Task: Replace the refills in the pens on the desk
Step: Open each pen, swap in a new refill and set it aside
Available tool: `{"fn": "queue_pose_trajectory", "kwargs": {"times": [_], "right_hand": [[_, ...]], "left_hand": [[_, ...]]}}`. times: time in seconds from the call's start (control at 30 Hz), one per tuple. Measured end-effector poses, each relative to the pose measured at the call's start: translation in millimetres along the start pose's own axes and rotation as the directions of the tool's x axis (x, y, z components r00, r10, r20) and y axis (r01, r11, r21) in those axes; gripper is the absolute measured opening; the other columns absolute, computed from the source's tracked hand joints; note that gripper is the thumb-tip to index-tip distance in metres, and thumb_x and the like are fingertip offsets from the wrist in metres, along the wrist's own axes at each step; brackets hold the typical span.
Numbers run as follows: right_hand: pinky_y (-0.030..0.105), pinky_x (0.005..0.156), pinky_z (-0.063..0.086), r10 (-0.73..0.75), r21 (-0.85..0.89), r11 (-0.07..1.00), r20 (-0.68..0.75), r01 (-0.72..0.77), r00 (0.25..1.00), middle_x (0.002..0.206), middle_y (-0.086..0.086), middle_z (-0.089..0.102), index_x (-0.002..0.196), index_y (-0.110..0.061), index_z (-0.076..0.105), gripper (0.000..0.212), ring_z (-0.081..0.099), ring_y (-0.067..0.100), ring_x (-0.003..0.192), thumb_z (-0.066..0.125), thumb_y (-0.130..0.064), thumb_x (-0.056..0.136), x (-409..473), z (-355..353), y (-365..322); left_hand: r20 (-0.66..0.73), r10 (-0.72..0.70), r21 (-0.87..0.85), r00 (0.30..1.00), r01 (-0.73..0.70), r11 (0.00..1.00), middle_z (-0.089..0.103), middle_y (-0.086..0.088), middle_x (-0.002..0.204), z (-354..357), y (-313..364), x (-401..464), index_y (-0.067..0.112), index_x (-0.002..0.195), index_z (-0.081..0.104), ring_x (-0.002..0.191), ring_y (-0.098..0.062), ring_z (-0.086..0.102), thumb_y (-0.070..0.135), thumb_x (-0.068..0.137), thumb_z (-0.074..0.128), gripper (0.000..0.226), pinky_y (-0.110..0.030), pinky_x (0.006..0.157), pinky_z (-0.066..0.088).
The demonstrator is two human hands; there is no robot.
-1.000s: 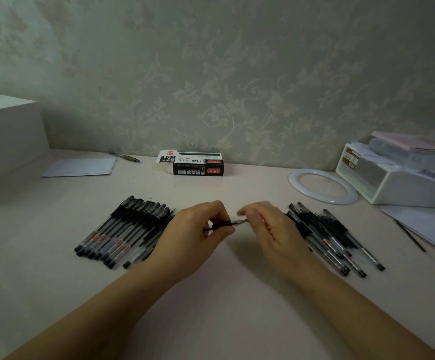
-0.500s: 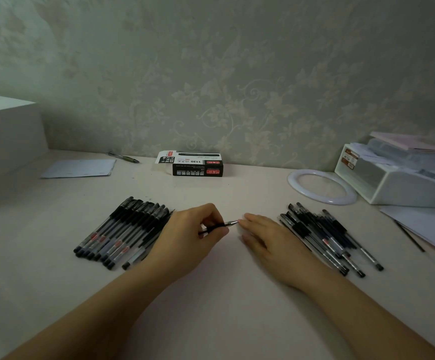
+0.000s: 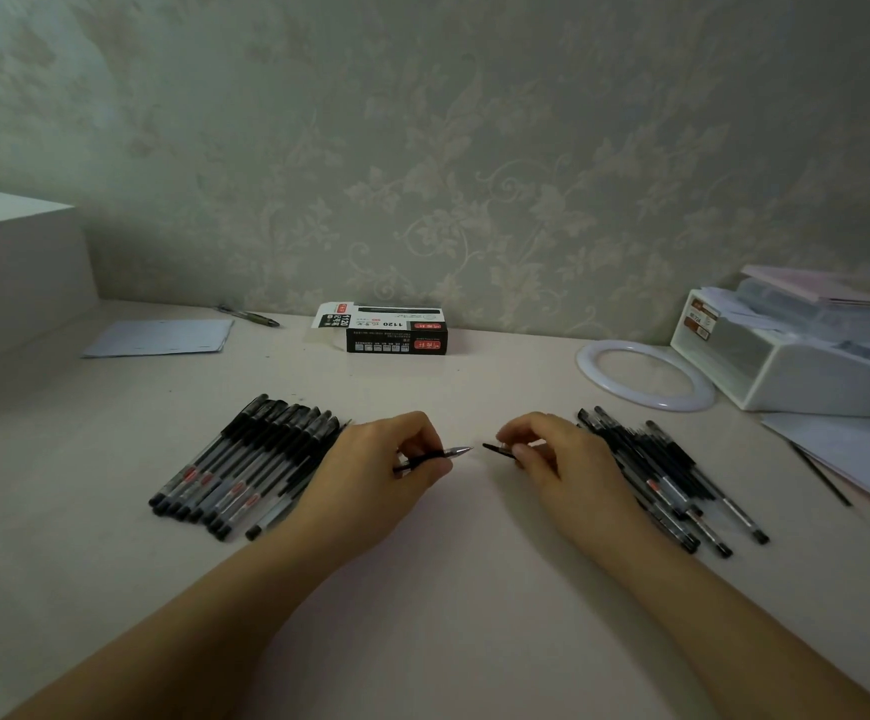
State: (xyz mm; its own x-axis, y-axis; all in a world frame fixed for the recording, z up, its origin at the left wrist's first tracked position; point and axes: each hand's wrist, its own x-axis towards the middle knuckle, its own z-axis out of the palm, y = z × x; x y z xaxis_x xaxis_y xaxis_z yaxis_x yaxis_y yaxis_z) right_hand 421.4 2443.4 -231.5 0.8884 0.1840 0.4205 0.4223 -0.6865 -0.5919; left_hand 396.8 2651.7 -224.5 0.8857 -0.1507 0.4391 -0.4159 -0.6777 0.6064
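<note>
Far left there's a big white box (image 3: 11, 262) on the desk (image 3: 448, 605), then a sheet of paper (image 3: 160, 337) and a lone pen (image 3: 251, 315) back by the wall. Closer in, a neat row of black pens (image 3: 245, 465) sits just left of the left hand (image 3: 370, 485). That hand pinches a pen (image 3: 438, 456), fingers curled round the barrel, metal tip pointing right. A small gap, then the right hand (image 3: 562, 470) pinches a small dark piece (image 3: 497, 449), can't tell exactly what it is. Behind them is a black and white refill box (image 3: 386, 332). Right of that hand lies a messier pile of pens (image 3: 672, 480), then a white ring (image 3: 646, 374), a white organizer (image 3: 807, 356) and loose papers (image 3: 859, 454).
</note>
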Motion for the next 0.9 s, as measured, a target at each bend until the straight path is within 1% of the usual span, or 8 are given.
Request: {"fn": "queue_pose_trajectory", "kwargs": {"times": [0.07, 0.17, 0.27, 0.33, 0.47, 0.67, 0.8, 0.9], "right_hand": [[0.019, 0.078, 0.053, -0.018, 0.063, 0.998, 0.022, 0.016, 1.0, 0.097, -0.008, 0.068, 0.099, -0.017, 0.07, 0.02, 0.066, 0.002, 0.082, 0.058, -0.002, 0.094, -0.5, -0.7, -3.4], [0.018, 0.08, 0.052, -0.089, 0.145, 0.986, 0.055, 0.08, 0.995, 0.095, -0.01, 0.066, 0.092, -0.019, 0.074, 0.022, 0.064, 0.003, 0.088, 0.06, -0.002, 0.092, -2.6, 0.2, -7.7], [0.025, 0.081, 0.055, -0.04, 0.278, 0.96, 0.031, 0.03, 0.999, 0.094, -0.01, 0.065, 0.091, -0.023, 0.073, 0.023, 0.067, 0.008, 0.084, 0.061, -0.003, 0.093, -2.5, 1.0, -9.1], [0.029, 0.083, 0.056, -0.007, 0.32, 0.947, 0.021, 0.0, 1.0, 0.094, -0.01, 0.066, 0.091, -0.025, 0.073, 0.023, 0.067, 0.009, 0.083, 0.061, -0.005, 0.093, -1.8, 1.1, -7.9], [0.036, 0.086, 0.056, -0.002, 0.409, 0.912, 0.071, -0.027, 0.997, 0.096, -0.005, 0.068, 0.093, -0.022, 0.074, 0.02, 0.068, 0.013, 0.084, 0.062, -0.006, 0.093, -2.6, 2.7, -8.6], [0.026, 0.083, 0.057, -0.028, 0.51, 0.858, 0.168, -0.063, 0.985, 0.094, 0.001, 0.075, 0.1, -0.016, 0.073, 0.019, 0.072, 0.014, 0.088, 0.065, -0.001, 0.09, -5.5, 7.8, -10.2], [0.021, 0.074, 0.055, 0.031, 0.606, 0.782, 0.195, -0.146, 0.98, 0.085, 0.005, 0.076, 0.093, -0.011, 0.073, 0.014, 0.074, 0.017, 0.078, 0.069, 0.001, 0.086, -3.7, 6.9, -8.4], [0.021, 0.073, 0.055, 0.044, 0.603, 0.779, 0.224, -0.174, 0.974, 0.082, 0.006, 0.076, 0.089, -0.008, 0.074, 0.011, 0.074, 0.017, 0.076, 0.071, 0.001, 0.085, -3.1, 7.2, -8.1]], "left_hand": [[-0.001, 0.003, 0.01, 1.0, -0.003, 1.0, 0.065, 0.019, 0.071, -0.5, -0.7, 0.5, 0.03, 0.078, 0.062, 0.068, 0.011, 0.054, 0.03, 0.083, 0.071, 0.01, -0.002, 0.062, 0.037], [0.007, 0.009, 0.006, 1.0, -0.009, 1.0, 0.066, 0.016, 0.071, -0.2, -0.7, 0.7, 0.031, 0.076, 0.061, 0.066, 0.009, 0.055, 0.029, 0.083, 0.071, 0.012, -0.004, 0.063, 0.038], [0.012, 0.015, 0.001, 1.0, -0.015, 1.0, 0.067, 0.014, 0.071, -0.2, -1.1, 0.5, 0.03, 0.076, 0.062, 0.063, 0.007, 0.054, 0.029, 0.083, 0.072, 0.012, -0.004, 0.061, 0.037], [0.011, 0.022, 0.003, 1.0, -0.022, 1.0, 0.067, 0.014, 0.071, -0.4, -1.1, 0.3, 0.03, 0.077, 0.062, 0.063, 0.008, 0.054, 0.029, 0.083, 0.072, 0.012, -0.004, 0.061, 0.037], [0.001, 0.029, -0.012, 1.0, -0.029, 0.999, 0.067, 0.013, 0.07, -0.4, 0.9, 0.0, 0.027, 0.077, 0.064, 0.063, 0.006, 0.054, 0.028, 0.082, 0.072, 0.01, -0.005, 0.062, 0.038], [0.05, 0.064, -0.046, 0.997, -0.062, 0.997, 0.066, 0.014, 0.07, 1.2, 4.7, -0.8, 0.025, 0.081, 0.066, 0.058, 0.003, 0.053, 0.028, 0.084, 0.071, 0.006, -0.005, 0.056, 0.036], [0.074, 0.086, -0.026, 0.994, -0.084, 0.996, 0.06, 0.02, 0.066, 1.3, 6.4, -1.5, 0.026, 0.081, 0.067, 0.06, 0.0, 0.053, 0.029, 0.085, 0.069, 0.006, -0.007, 0.056, 0.035], [0.103, 0.101, -0.022, 0.99, -0.1, 0.995, 0.056, 0.027, 0.06, -0.5, 7.8, -1.7, 0.024, 0.08, 0.067, 0.055, 0.002, 0.05, 0.026, 0.085, 0.069, 0.006, -0.007, 0.053, 0.034]]}}
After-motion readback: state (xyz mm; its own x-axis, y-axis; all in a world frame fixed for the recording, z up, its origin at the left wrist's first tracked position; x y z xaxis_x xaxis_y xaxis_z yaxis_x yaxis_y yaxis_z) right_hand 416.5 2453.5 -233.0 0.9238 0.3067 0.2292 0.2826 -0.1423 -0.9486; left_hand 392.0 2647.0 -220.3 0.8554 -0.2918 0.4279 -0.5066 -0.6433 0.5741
